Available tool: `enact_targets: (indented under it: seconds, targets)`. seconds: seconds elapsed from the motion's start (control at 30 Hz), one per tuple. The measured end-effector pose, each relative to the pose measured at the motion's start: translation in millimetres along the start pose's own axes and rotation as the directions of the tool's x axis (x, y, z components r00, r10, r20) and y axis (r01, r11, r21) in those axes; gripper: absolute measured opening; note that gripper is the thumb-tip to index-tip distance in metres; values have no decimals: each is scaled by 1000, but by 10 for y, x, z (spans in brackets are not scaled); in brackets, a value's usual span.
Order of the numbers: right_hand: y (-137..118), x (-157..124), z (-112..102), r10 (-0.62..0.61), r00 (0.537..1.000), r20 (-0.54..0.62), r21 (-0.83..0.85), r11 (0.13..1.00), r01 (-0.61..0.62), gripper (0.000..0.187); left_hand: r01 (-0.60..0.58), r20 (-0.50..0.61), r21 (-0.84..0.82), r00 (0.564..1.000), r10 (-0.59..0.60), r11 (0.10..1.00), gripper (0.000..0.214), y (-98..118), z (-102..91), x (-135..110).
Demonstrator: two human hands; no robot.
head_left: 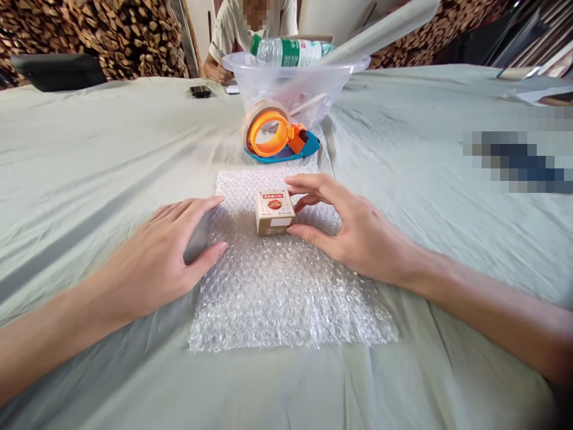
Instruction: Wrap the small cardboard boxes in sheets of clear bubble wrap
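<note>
A small cardboard box (274, 211) with a red label stands on a sheet of bubble wrap (282, 286) spread over the table. My right hand (347, 227) grips the box's right side between thumb and fingers. My left hand (168, 254) lies flat on the cloth at the sheet's left edge, fingers stretched out, the thumb tip touching the wrap and holding nothing.
Just behind the wrap stands an orange and blue tape dispenser (277, 136). A clear plastic basin (290, 83) beyond it holds a water bottle (289, 52) and a paper roll. A phone (200, 91) lies far left. Another person (237, 36) sits across the grey-green tablecloth (89, 161).
</note>
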State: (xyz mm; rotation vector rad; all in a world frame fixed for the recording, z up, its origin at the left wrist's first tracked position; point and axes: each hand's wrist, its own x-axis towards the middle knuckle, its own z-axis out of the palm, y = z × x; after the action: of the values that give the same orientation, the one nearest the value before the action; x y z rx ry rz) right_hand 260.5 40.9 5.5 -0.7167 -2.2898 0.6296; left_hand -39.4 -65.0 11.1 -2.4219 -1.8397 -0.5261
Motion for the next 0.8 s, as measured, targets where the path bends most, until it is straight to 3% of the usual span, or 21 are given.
enact_targets:
  seconds: [0.1,0.2,0.27,0.33,0.47,0.63,0.8]
  targets:
    - [-29,-2,-107,82,993,-87,-65,994,-87,49,-42,-40,40,998,44,998,62,11,-14,-3]
    - [-14,-19,-266,190,968,-167,-333,913,-236,44,-34,-48,5,998,35,999,57,43,-43,-16]
    - [25,-40,-345,261,953,-151,-489,818,-302,47,-9,-29,-56,1000,7,998,52,84,-61,-25]
    - [61,-62,-378,324,939,-118,-536,775,-334,52,24,-16,-133,1000,-26,991,48,137,-71,-35]
    - [56,-87,-341,378,923,-76,-419,828,-373,52,130,10,-307,991,-133,943,43,221,-63,-50]
    - [-7,-86,-293,407,908,-102,-138,898,-418,70,233,57,-514,969,-239,826,34,231,-52,-33]
    - [-112,-74,-235,360,916,-174,231,920,-318,54,219,13,-649,961,-277,728,39,295,-67,-10]
